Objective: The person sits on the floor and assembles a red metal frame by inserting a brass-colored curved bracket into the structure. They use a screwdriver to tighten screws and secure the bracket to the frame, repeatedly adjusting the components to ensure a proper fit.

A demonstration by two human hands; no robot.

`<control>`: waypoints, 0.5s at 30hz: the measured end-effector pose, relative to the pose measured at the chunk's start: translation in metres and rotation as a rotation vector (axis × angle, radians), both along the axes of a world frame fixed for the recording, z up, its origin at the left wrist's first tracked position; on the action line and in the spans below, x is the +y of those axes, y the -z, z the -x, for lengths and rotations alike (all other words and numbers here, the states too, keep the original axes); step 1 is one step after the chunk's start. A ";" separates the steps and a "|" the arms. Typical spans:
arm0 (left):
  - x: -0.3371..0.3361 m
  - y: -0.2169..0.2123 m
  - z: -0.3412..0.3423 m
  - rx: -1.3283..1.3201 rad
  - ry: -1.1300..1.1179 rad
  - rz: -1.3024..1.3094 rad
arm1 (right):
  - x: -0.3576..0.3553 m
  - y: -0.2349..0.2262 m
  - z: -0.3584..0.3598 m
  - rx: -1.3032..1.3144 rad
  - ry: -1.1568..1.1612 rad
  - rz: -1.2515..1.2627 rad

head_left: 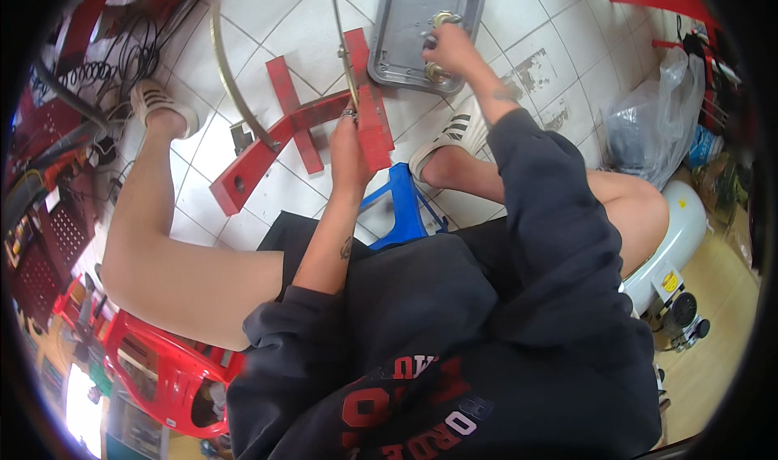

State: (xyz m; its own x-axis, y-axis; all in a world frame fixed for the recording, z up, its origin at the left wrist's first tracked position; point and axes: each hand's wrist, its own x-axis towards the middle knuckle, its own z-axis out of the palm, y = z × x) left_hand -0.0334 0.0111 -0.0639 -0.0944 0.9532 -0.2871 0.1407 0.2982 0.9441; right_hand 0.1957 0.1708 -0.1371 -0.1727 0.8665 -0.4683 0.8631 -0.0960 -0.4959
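A red metal stand [312, 115] rests on the floor in front of me, with thin upright arms [232, 87] rising from it. My left hand [348, 156] is closed on the stand near its right upright, and the fingertips are partly hidden behind it. Over the grey metal tray [405, 75], my right hand [455, 51] has its fingers bent together around a small metal part. Brass-coloured rounded pieces [438, 72] show on both sides of those fingers. Whether they belong to one piece I cannot tell.
A blue plastic stool [399, 209] stands between my legs, just below the red stand. Black cables [121, 59] tangle at the far left. Clear plastic bags [648, 124] and a white tank [677, 225] sit to the right. A red plastic chair [174, 375] is at the lower left.
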 end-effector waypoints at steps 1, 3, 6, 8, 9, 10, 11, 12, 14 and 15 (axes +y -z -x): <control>0.001 -0.002 0.000 0.255 0.128 -0.101 | 0.007 -0.013 0.001 0.053 0.070 0.028; -0.001 -0.012 0.003 0.274 0.109 0.065 | 0.000 -0.038 0.017 0.282 0.252 0.111; 0.002 -0.011 0.007 0.237 0.078 0.199 | -0.029 -0.080 0.046 0.474 0.493 0.213; 0.002 -0.023 0.005 0.199 0.043 0.257 | -0.059 -0.088 0.069 0.498 0.638 0.239; 0.002 -0.027 0.005 0.183 0.028 0.284 | -0.076 -0.083 0.078 0.493 0.713 0.225; 0.000 -0.026 0.003 0.151 -0.005 0.322 | -0.090 -0.093 0.086 0.488 0.746 0.267; 0.000 -0.028 0.004 0.162 0.014 0.345 | -0.102 -0.102 0.095 0.479 0.792 0.308; -0.001 -0.031 0.005 0.175 0.040 0.367 | -0.114 -0.092 0.100 0.553 0.835 0.271; 0.002 -0.037 0.010 0.082 0.055 0.552 | -0.135 -0.075 0.105 0.652 0.949 0.270; -0.002 -0.035 0.009 0.083 0.041 0.565 | -0.138 -0.077 0.106 0.674 1.028 0.297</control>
